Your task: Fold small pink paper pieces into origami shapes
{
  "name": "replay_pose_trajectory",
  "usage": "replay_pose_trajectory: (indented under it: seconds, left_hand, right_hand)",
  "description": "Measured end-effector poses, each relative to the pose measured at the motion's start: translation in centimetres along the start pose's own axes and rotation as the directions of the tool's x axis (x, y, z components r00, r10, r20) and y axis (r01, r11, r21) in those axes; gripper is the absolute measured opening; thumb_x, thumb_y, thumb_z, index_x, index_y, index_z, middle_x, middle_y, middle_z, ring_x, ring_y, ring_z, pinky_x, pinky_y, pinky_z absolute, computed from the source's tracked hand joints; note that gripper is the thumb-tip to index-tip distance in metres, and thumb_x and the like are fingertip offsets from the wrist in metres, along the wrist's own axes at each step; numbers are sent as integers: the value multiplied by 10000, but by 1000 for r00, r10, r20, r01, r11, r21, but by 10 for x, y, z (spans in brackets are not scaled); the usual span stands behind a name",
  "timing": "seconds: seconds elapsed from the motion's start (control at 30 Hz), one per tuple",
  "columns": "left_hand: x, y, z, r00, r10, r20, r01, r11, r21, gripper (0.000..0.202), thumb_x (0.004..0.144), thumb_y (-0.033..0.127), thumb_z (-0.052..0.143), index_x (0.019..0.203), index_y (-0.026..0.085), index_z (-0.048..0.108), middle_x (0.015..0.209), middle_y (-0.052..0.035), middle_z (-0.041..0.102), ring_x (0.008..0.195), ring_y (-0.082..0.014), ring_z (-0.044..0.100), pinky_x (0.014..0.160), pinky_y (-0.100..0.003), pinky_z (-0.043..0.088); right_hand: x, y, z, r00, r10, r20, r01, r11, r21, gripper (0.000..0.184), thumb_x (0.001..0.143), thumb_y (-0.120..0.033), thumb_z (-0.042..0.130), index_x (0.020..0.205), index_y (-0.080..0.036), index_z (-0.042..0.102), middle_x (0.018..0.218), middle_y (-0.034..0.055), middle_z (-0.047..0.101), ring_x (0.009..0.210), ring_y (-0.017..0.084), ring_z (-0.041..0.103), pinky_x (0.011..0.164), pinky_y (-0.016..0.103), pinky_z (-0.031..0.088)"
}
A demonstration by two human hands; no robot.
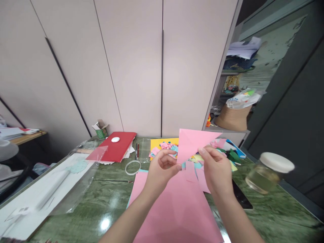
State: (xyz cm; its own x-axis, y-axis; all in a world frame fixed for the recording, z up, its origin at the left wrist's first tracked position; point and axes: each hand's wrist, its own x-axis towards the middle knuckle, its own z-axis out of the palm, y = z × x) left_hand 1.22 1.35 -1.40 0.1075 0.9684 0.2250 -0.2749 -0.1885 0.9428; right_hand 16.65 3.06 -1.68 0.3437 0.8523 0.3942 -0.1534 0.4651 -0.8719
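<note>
A pink paper triangle [189, 143] is held up above the table between my two hands. My left hand [164, 165] pinches its lower corner between thumb and a finger, the other fingers curled loosely. On the sloping right edge, my right hand [215, 165] grips the paper with thumb and fingers. Below both hands lies a large pink paper sheet [174, 209], with a blue-green edge showing under its left side. Smaller pink strips lie at its top right, partly hidden by my right hand.
Paper scraps cover a yellow sheet [154, 143] behind my hands. To the left are a red folder [121, 146], a clear ring [133, 167], pens and a white board [32, 199] under plastic. At right, a lidded jar [268, 173] stands near a dark phone-like slab [241, 195].
</note>
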Motion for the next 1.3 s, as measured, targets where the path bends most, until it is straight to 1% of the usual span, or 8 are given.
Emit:
replay_pose_trajectory:
  seconds: [0.17, 0.27, 0.37, 0.5, 0.63, 0.77, 1.07, 1.3]
  left_hand:
    - [1, 4, -2, 1000, -12, 8, 11, 999, 46, 291, 604, 181, 768, 837, 180, 593, 552, 54, 573, 550, -102, 540, 572, -220, 406]
    - [1, 10, -6, 999, -39, 15, 38, 996, 76, 265, 595, 178, 769, 800, 179, 601, 576, 33, 609, 575, -114, 557, 584, -228, 413]
    - [2, 11, -11, 1000, -18, 11, 17, 998, 56, 237, 628, 182, 750, 819, 184, 609, 616, 24, 618, 626, -125, 569, 615, -234, 424]
    - [4, 7, -15, 997, 71, 23, -70, 997, -38, 241, 724, 230, 676, 953, 196, 609, 752, -5, 628, 772, -154, 589, 730, -264, 441]
    - [3, 6, -8, 993, 37, 113, -33, 999, -41, 336, 716, 248, 692, 1027, 179, 588, 901, -53, 650, 856, -190, 604, 765, -287, 449]
    - [2, 9, 1, 994, 43, 98, -41, 999, -29, 367, 695, 198, 714, 1035, 166, 580, 1036, -86, 651, 978, -230, 598, 822, -315, 468]
    - [3, 6, 4, 998, 19, -58, -19, 1000, 8, 387, 648, 211, 745, 1006, 157, 607, 1010, -91, 692, 987, -263, 621, 831, -355, 492]
    - [0, 11, 3, 1000, 25, 4, -25, 1000, 4, 411, 645, 176, 746, 1028, 164, 596, 1055, -88, 680, 1019, -261, 612, 838, -344, 491]
  right_hand:
    - [2, 5, -2, 1000, 28, -3, -28, 999, 41, 176, 695, -318, 710, 627, -181, 624, 645, -18, 574, 613, 131, 511, 605, 271, 409]
    - [10, 4, -9, 997, 16, -78, -9, 995, 99, 143, 692, -314, 713, 675, -185, 654, 656, -13, 590, 654, 135, 533, 645, 274, 429]
    - [16, 2, -16, 991, -29, -134, 35, 998, 45, 170, 673, -336, 722, 666, -182, 652, 662, -2, 583, 645, 142, 524, 607, 272, 429]
    - [11, 3, -11, 999, -4, -44, 4, 1000, -14, 192, 687, -351, 709, 648, -176, 639, 663, 5, 568, 649, 152, 514, 621, 292, 423]
    - [-3, 4, 5, 995, 10, 101, -2, 997, -75, 178, 713, -296, 682, 595, -184, 609, 614, -15, 555, 636, 146, 497, 629, 283, 400]
    - [-13, 6, 14, 981, -14, 195, 44, 988, -150, 196, 744, -260, 643, 571, -191, 583, 612, -21, 547, 640, 148, 498, 630, 281, 382]
    - [-16, 1, 16, 963, 3, 270, 60, 973, -224, 225, 734, -279, 633, 547, -193, 543, 606, -24, 509, 637, 152, 482, 599, 276, 368]
    - [-11, 4, 10, 962, 56, 268, -30, 995, -100, 221, 700, -276, 692, 536, -187, 573, 591, -28, 492, 607, 135, 453, 595, 278, 364]
